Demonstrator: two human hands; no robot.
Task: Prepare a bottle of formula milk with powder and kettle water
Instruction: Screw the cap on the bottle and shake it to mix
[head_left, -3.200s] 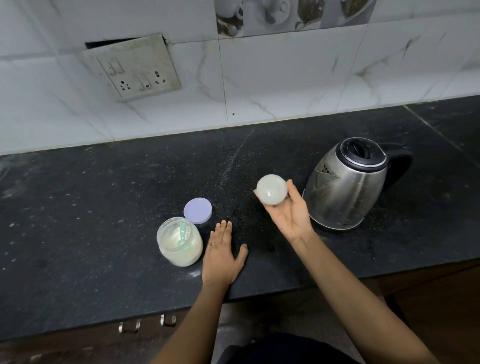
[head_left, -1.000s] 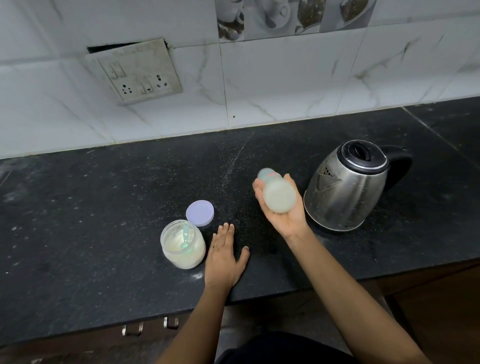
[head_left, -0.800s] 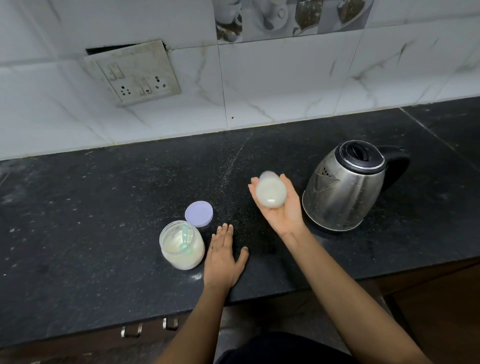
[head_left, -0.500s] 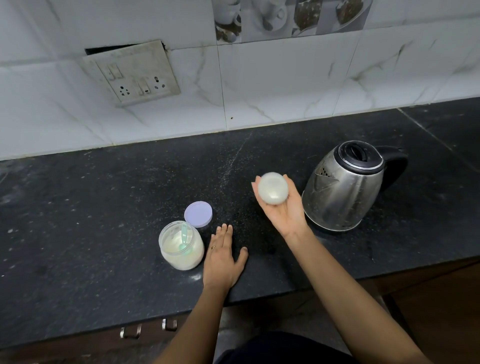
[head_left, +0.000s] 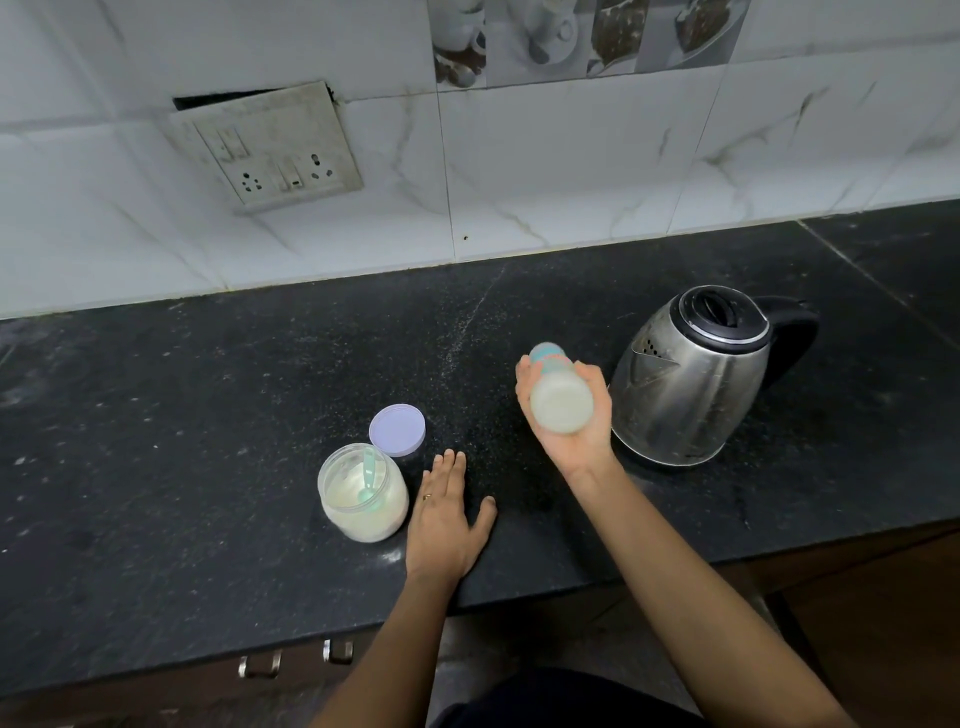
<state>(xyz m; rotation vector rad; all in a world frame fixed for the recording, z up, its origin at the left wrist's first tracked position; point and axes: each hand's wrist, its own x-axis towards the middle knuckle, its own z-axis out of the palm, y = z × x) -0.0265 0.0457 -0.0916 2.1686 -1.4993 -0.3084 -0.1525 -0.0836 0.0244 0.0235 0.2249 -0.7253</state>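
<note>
My right hand (head_left: 574, 441) grips the baby bottle (head_left: 560, 402) above the counter, palm up. The bottle is tilted away from me, its base toward the camera and its teal cap end pointing to the wall; it is full of whitish milk. My left hand (head_left: 444, 512) lies flat on the black counter (head_left: 208, 415), fingers straight, just right of the open powder jar (head_left: 363, 499). A teal scoop stands in the jar's powder. The jar's lilac lid (head_left: 397, 430) lies behind it. The steel kettle (head_left: 691, 379) stands right of the bottle, lid closed, black handle to the right.
White marble-look wall tiles rise behind the counter, with a switch and socket plate (head_left: 270, 150) at upper left. The counter's front edge runs just below my left wrist. Drawer handles (head_left: 291, 660) show beneath it.
The bottle in my right hand has been moving back and forth; its base now tips toward me with the cap end showing behind. My left hand, the jar and the kettle have stayed put.
</note>
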